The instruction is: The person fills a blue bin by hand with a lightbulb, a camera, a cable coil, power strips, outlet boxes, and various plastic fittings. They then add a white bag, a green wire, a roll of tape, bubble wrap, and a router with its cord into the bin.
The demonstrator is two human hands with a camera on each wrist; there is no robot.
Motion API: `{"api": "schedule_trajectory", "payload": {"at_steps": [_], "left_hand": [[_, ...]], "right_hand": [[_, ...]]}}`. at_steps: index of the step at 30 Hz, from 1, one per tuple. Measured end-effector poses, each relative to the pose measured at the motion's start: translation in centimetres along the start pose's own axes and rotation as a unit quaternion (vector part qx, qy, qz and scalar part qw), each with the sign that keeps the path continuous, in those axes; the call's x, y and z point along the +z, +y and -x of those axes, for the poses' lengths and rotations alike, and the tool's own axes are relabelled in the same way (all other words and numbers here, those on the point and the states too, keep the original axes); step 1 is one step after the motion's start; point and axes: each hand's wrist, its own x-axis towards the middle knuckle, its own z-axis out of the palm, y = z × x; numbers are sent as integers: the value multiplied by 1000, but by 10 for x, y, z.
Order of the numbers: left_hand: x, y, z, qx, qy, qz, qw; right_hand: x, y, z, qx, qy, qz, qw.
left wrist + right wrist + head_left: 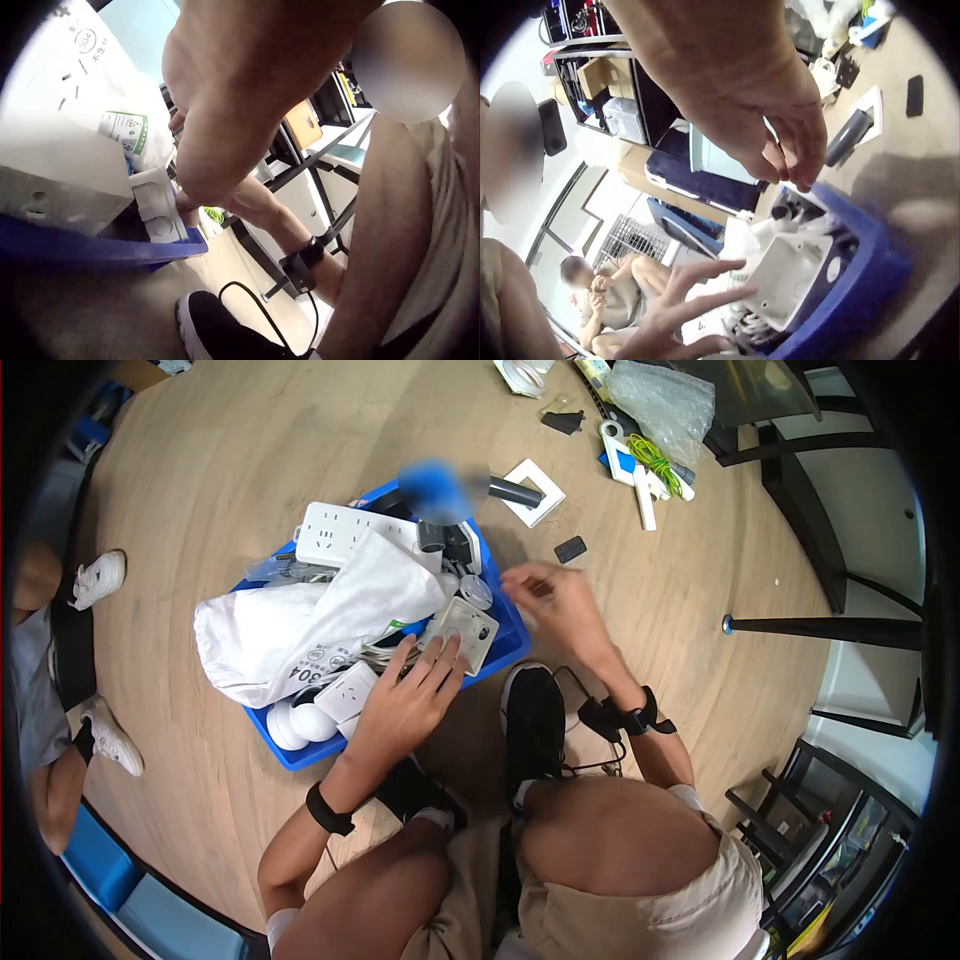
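Observation:
My left hand [408,695] lies over the near right part of a blue bin [512,645], its extended fingers on the edge of a white plastic electrical box [478,628]. In the right wrist view this open-topped box [791,274] leans inside the bin, the spread left fingers at its side. Just outside the bin's right wall hovers my right hand [562,605], fingers loosely bent and nothing between them. A white cloth bag [300,625] printed "304" lies across the bin. Around it sit a white power strip [330,532], a white socket [346,692] and round white pieces [300,726].
On the floor beyond the bin are a white square frame [546,510], a small black piece [570,549], bubble wrap [660,405] and a yellow-green wire coil [652,458]. Black table legs [800,628] stand at right. Another person's shoes [100,580] are at left.

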Motion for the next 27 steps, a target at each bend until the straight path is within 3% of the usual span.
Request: {"api": "schedule_trajectory", "payload": {"at_steps": [1, 2, 3, 5, 6, 9, 14, 16, 19, 20, 23, 26, 27], "left_hand": [[5, -2, -1, 10, -5, -2, 1000], [9, -5, -3, 21, -9, -7, 1000], [9, -7, -3, 23, 7, 5, 1000], [6, -8, -3, 41, 9, -2, 999], [6, -10, -3, 54, 8, -9, 998], [14, -13, -2, 66, 15, -6, 998], [19, -17, 7, 65, 8, 7, 998], [13, -20, 15, 85, -50, 11, 995], [-3, -19, 21, 82, -52, -28, 995], [-7, -21, 22, 81, -52, -29, 995], [-12, -23, 30, 107, -65, -36, 991], [-9, -20, 32, 104, -51, -60, 992], [-11, -17, 33, 102, -50, -52, 992]], "right_hand": [[-11, 2, 1, -2, 52, -11, 999], [-23, 9, -3, -3, 54, -6, 999], [-35, 21, -7, -19, 67, 131, 989], [-51, 64, -17, -92, 74, 385, 916], [-56, 79, -21, -90, 78, 386, 915], [-62, 112, -26, -204, 6, 477, 855], [-67, 120, -27, -169, -23, 487, 856], [-65, 99, -22, -158, -34, 498, 852], [-43, 55, -7, -60, -46, 172, 982], [-37, 42, -6, -62, -45, 171, 982], [-24, 6, 9, -49, -125, -17, 991], [-12, -14, 17, -29, -169, 72, 983], [-4, -14, 20, -87, -121, 140, 979]]}}
